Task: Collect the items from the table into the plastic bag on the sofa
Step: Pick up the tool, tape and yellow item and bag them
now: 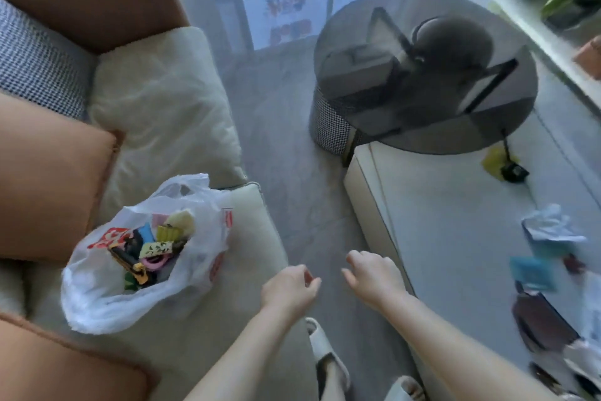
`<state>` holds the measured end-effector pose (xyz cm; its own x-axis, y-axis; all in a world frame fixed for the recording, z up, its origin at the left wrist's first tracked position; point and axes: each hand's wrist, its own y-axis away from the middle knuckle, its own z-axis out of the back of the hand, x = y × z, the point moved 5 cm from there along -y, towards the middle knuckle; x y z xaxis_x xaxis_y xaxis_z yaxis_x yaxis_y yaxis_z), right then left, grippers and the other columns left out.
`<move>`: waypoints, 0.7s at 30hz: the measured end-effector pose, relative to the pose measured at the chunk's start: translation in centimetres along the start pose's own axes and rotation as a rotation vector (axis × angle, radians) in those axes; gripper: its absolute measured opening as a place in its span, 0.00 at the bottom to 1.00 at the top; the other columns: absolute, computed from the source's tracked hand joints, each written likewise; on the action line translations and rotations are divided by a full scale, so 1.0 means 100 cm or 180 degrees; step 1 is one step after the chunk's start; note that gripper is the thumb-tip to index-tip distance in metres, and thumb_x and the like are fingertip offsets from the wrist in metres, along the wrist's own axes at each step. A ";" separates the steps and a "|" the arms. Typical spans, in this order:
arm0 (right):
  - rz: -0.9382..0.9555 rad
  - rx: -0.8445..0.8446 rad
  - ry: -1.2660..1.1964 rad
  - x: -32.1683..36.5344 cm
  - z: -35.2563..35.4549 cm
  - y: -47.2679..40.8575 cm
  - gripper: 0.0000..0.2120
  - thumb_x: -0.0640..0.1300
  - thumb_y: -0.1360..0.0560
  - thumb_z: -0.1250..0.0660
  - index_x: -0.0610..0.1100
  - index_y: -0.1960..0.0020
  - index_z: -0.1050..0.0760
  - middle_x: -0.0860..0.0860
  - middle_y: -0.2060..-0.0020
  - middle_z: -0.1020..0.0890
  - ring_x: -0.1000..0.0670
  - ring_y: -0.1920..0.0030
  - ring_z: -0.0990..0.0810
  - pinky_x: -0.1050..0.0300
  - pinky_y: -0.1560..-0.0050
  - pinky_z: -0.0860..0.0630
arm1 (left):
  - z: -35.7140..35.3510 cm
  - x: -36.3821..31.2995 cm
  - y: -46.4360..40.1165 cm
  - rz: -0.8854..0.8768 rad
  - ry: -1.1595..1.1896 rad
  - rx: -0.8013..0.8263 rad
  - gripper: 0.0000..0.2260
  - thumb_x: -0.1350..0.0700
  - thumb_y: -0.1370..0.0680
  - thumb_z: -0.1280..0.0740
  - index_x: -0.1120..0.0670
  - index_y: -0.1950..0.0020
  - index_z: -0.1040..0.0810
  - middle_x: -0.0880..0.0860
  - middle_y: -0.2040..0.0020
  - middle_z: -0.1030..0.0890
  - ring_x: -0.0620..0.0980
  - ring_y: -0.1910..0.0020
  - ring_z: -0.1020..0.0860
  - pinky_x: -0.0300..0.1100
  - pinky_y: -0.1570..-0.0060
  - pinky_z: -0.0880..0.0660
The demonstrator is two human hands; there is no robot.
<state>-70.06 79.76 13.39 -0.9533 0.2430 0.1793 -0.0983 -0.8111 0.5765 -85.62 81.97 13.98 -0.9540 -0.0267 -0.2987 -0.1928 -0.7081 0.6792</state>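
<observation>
1. The white plastic bag (pixel 136 257) is sitting at lower left of the frame on the cream sofa (pixel 253 238), its mouth spread open so small colourful items can drop in; several are already lying inside.
2. The left hand (pixel 289 288) and right hand (pixel 374 277) are hovering at lower centre over the floor gap, fingers loosely curled and grasping nothing, apparently between loads.
3. At right of the frame, the pale tabletop (pixel 455 221) is carrying what is left: crumpled paper (pixel 549 226), a teal packet (pixel 533 272) and a dark brown wallet-like item (pixel 543 322), blurred.
</observation>
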 end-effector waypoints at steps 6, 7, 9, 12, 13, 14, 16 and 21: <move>-0.0599 -0.0128 -0.0429 -0.116 -0.022 0.050 0.17 0.54 0.22 0.44 0.46 0.39 0.29 0.46 0.41 0.22 0.43 0.40 0.23 0.52 0.43 0.29 | -0.071 -0.103 0.008 -0.0433 -0.0531 0.0309 0.16 0.41 0.23 0.42 0.49 0.46 0.23 0.49 0.43 0.20 0.50 0.41 0.23 0.42 0.47 0.28; -0.0700 -0.0138 -0.0508 -0.135 -0.026 0.060 0.17 0.54 0.22 0.44 0.46 0.39 0.28 0.46 0.41 0.22 0.44 0.40 0.23 0.52 0.43 0.29 | -0.084 -0.118 0.011 -0.0497 -0.0631 0.0344 0.16 0.41 0.23 0.42 0.49 0.46 0.22 0.49 0.43 0.20 0.50 0.41 0.23 0.42 0.47 0.28; -0.0897 -0.0143 -0.0647 -0.173 -0.038 0.083 0.17 0.54 0.22 0.44 0.46 0.40 0.28 0.46 0.42 0.21 0.44 0.40 0.23 0.51 0.42 0.28 | -0.108 -0.146 0.020 -0.0599 -0.0796 0.0412 0.16 0.41 0.23 0.42 0.49 0.47 0.22 0.49 0.44 0.20 0.51 0.42 0.22 0.42 0.47 0.27; -0.1144 -0.0136 -0.0807 -0.228 -0.058 0.119 0.17 0.53 0.22 0.44 0.45 0.39 0.28 0.46 0.42 0.21 0.43 0.41 0.23 0.50 0.41 0.28 | -0.145 -0.182 0.033 -0.0692 -0.0957 0.0540 0.17 0.41 0.23 0.42 0.50 0.47 0.22 0.49 0.45 0.19 0.51 0.43 0.22 0.43 0.47 0.25; -0.1217 -0.0130 -0.0856 -0.246 -0.065 0.132 0.17 0.53 0.22 0.44 0.45 0.39 0.28 0.46 0.42 0.21 0.44 0.41 0.23 0.50 0.42 0.28 | -0.158 -0.194 0.038 -0.0706 -0.1005 0.0578 0.17 0.41 0.23 0.42 0.50 0.48 0.22 0.49 0.46 0.19 0.50 0.44 0.22 0.43 0.47 0.25; -0.1293 -0.0126 -0.0898 -0.263 -0.072 0.144 0.17 0.52 0.21 0.45 0.45 0.39 0.28 0.46 0.42 0.21 0.44 0.41 0.23 0.51 0.42 0.29 | -0.170 -0.205 0.043 -0.0718 -0.1056 0.0614 0.16 0.42 0.23 0.42 0.51 0.48 0.22 0.49 0.47 0.19 0.51 0.45 0.22 0.42 0.48 0.25; -0.1435 -0.0114 -0.0976 -0.294 -0.085 0.168 0.16 0.51 0.21 0.45 0.45 0.40 0.28 0.46 0.43 0.21 0.44 0.42 0.23 0.52 0.43 0.29 | -0.192 -0.228 0.055 -0.0771 -0.1158 0.0675 0.16 0.44 0.23 0.42 0.54 0.50 0.22 0.50 0.49 0.18 0.51 0.47 0.21 0.42 0.49 0.25; -0.1789 -0.0090 -0.1187 -0.362 -0.118 0.216 0.15 0.51 0.21 0.46 0.45 0.41 0.28 0.47 0.43 0.22 0.43 0.42 0.24 0.51 0.45 0.29 | -0.247 -0.278 0.070 -0.0870 -0.1358 0.0820 0.15 0.46 0.23 0.42 0.54 0.51 0.21 0.50 0.50 0.18 0.51 0.48 0.21 0.41 0.52 0.26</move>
<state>-41.05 47.14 9.96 -0.5932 0.7954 0.1244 -0.5628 -0.5202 0.6424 -54.76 60.33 10.46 -0.8595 0.4586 -0.2257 -0.4445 -0.4528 0.7729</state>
